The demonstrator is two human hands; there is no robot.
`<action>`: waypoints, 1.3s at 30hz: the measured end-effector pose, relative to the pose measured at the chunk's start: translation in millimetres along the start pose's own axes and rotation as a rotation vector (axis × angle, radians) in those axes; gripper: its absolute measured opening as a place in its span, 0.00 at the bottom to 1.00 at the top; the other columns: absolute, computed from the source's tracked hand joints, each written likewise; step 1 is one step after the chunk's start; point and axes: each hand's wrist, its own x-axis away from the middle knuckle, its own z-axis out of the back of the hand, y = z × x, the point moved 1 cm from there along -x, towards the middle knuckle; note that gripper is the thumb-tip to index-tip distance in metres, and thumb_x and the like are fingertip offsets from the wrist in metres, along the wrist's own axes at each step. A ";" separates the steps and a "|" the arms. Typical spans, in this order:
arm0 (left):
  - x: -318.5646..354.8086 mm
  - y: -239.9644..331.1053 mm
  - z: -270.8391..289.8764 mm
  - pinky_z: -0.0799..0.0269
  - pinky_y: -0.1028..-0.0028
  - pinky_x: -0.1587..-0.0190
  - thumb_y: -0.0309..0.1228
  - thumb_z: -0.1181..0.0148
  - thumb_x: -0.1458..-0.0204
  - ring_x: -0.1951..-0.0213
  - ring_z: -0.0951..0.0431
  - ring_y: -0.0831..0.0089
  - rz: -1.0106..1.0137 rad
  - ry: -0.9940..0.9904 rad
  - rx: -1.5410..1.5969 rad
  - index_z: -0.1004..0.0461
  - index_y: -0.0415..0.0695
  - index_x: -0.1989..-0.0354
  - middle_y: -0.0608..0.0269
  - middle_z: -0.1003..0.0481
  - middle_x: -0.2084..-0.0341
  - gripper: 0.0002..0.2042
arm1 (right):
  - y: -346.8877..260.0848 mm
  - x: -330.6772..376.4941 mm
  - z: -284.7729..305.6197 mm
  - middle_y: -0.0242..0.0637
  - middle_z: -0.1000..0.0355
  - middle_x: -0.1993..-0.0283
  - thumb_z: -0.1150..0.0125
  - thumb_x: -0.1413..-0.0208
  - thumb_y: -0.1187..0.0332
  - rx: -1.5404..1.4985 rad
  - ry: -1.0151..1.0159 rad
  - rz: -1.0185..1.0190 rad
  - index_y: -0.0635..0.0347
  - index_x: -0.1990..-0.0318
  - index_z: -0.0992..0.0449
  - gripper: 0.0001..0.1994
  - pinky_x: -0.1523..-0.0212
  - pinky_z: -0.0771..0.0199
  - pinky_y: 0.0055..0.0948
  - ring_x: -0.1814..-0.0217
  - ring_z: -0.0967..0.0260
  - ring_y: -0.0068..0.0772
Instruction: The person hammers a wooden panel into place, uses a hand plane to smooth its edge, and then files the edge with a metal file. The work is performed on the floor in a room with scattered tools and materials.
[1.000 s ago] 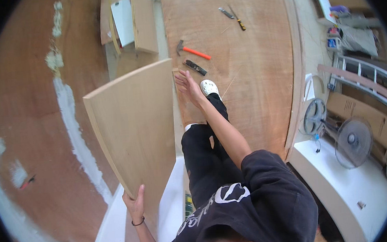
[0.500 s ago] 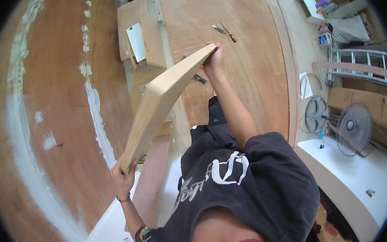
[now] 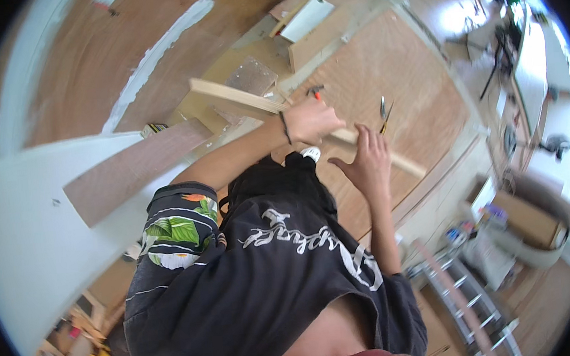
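A pale wooden board [image 3: 232, 98] is seen nearly edge-on, slanting from the upper left down to the right in front of my body. My left hand [image 3: 310, 119] is closed around its middle, with the knuckles up. My right hand [image 3: 369, 161] is beside the board, right of my left hand, with thumb and fingers spread apart; whether the fingertips touch the wood is unclear. Beyond the hands, a hammer [image 3: 315, 90] lies next to something orange. A utility knife [image 3: 382, 107] and a thin screwdriver-like tool [image 3: 387, 118] lie on the large plywood sheet [image 3: 389, 56].
An open wooden box [image 3: 314, 32] with a white panel stands farther off. A reddish wood strip [image 3: 140, 166] rests on a white surface [image 3: 21, 232] at left. Brown panels with white filler [image 3: 158, 54] fill the upper left. A metal ladder [image 3: 466, 304] lies at lower right.
The board has swung round and now shows its narrow edge. My right hand has come off its far end and opened; my left hand now grips its middle. The whole view has turned.
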 end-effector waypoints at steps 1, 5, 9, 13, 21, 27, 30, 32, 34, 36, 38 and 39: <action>-3.3 -2.0 -4.1 0.25 0.53 0.68 0.31 0.35 0.57 0.70 0.19 0.51 -0.010 0.007 0.000 0.26 0.45 0.63 0.52 0.22 0.77 0.12 | -0.8 -9.5 -12.3 0.46 0.25 0.52 0.24 0.56 0.49 -0.088 -0.048 -0.162 0.60 0.46 0.28 0.34 0.52 0.27 0.44 0.50 0.26 0.48; 11.6 -10.3 3.7 0.23 0.56 0.62 0.32 0.33 0.59 0.64 0.18 0.55 0.076 -0.066 -0.088 0.23 0.47 0.65 0.56 0.21 0.73 0.11 | -3.0 -19.9 -47.4 0.42 0.25 0.78 0.24 0.55 0.49 -0.065 -0.032 -0.087 0.58 0.63 0.22 0.22 0.73 0.27 0.41 0.75 0.24 0.48; 70.2 -16.7 18.4 0.28 0.54 0.45 0.34 0.34 0.53 0.48 0.22 0.56 0.091 0.462 -0.222 0.23 0.49 0.57 0.56 0.21 0.61 0.13 | -17.5 -26.8 -61.9 0.47 0.26 0.79 0.25 0.52 0.52 -0.179 0.122 -0.020 0.59 0.69 0.23 0.19 0.77 0.29 0.39 0.78 0.25 0.50; 178.3 -36.8 -9.9 0.38 0.60 0.38 0.41 0.42 0.40 0.43 0.28 0.53 0.355 1.552 0.079 0.26 0.42 0.51 0.47 0.25 0.52 0.17 | -40.1 -38.9 -61.7 0.46 0.26 0.79 0.24 0.53 0.58 -0.316 0.207 0.002 0.60 0.67 0.21 0.16 0.77 0.30 0.37 0.79 0.25 0.45; 306.5 -213.0 -108.1 0.44 0.57 0.37 0.64 0.59 0.38 0.36 0.37 0.60 1.170 1.833 1.278 0.41 0.43 0.33 0.56 0.37 0.35 0.38 | -76.8 -54.7 -27.5 0.43 0.25 0.78 0.21 0.56 0.63 -0.398 0.212 -0.002 0.63 0.64 0.20 0.17 0.75 0.30 0.29 0.80 0.27 0.34; 292.3 -218.5 -84.9 0.44 0.57 0.33 0.60 0.51 0.39 0.35 0.36 0.65 0.400 1.827 1.761 0.42 0.44 0.31 0.60 0.36 0.33 0.37 | -71.8 -58.2 -21.2 0.40 0.22 0.72 0.22 0.53 0.63 -0.574 0.206 -0.068 0.66 0.62 0.21 0.17 0.70 0.28 0.29 0.72 0.25 0.27; 296.9 -186.4 -47.7 0.38 0.64 0.37 0.51 0.44 0.38 0.42 0.29 0.70 0.399 1.876 1.480 0.32 0.42 0.38 0.62 0.27 0.42 0.29 | -36.9 -63.6 -50.8 0.36 0.21 0.62 0.25 0.48 0.61 -0.796 0.261 -0.190 0.67 0.56 0.23 0.20 0.62 0.28 0.29 0.62 0.26 0.26; 307.5 -158.1 -17.3 0.32 0.71 0.42 0.45 0.41 0.37 0.48 0.25 0.76 0.438 1.700 1.448 0.26 0.40 0.43 0.65 0.22 0.50 0.22 | -8.7 -70.4 -84.7 0.35 0.23 0.62 0.27 0.46 0.58 -1.004 0.379 -0.255 0.67 0.54 0.24 0.22 0.61 0.28 0.28 0.61 0.27 0.26; 295.7 -125.8 14.6 0.31 0.75 0.49 0.44 0.40 0.38 0.55 0.26 0.79 0.387 1.711 1.184 0.24 0.38 0.49 0.68 0.22 0.56 0.20 | 18.7 -73.9 -120.3 0.34 0.25 0.61 0.31 0.43 0.50 -1.019 0.383 -0.353 0.65 0.53 0.26 0.25 0.55 0.31 0.28 0.58 0.29 0.26; 280.2 -90.5 44.2 0.32 0.78 0.55 0.44 0.39 0.39 0.60 0.27 0.82 0.449 1.706 1.021 0.23 0.37 0.52 0.69 0.22 0.61 0.20 | 34.3 -75.7 -153.8 0.32 0.25 0.62 0.39 0.40 0.43 -1.052 0.400 -0.425 0.64 0.51 0.26 0.28 0.56 0.32 0.29 0.59 0.30 0.26; 268.1 -61.5 73.0 0.34 0.79 0.60 0.45 0.38 0.39 0.63 0.30 0.83 0.517 1.659 0.899 0.23 0.36 0.53 0.70 0.24 0.65 0.21 | 38.1 -79.4 -171.0 0.32 0.25 0.59 0.47 0.38 0.37 -1.191 0.480 -0.476 0.63 0.48 0.27 0.32 0.52 0.34 0.32 0.56 0.31 0.28; 263.1 -47.1 83.5 0.34 0.79 0.62 0.45 0.37 0.40 0.64 0.30 0.83 0.509 1.653 0.919 0.24 0.36 0.54 0.71 0.24 0.66 0.21 | 34.7 -83.9 -173.0 0.33 0.25 0.56 0.52 0.37 0.35 -1.321 0.541 -0.482 0.63 0.46 0.27 0.35 0.48 0.35 0.35 0.52 0.32 0.30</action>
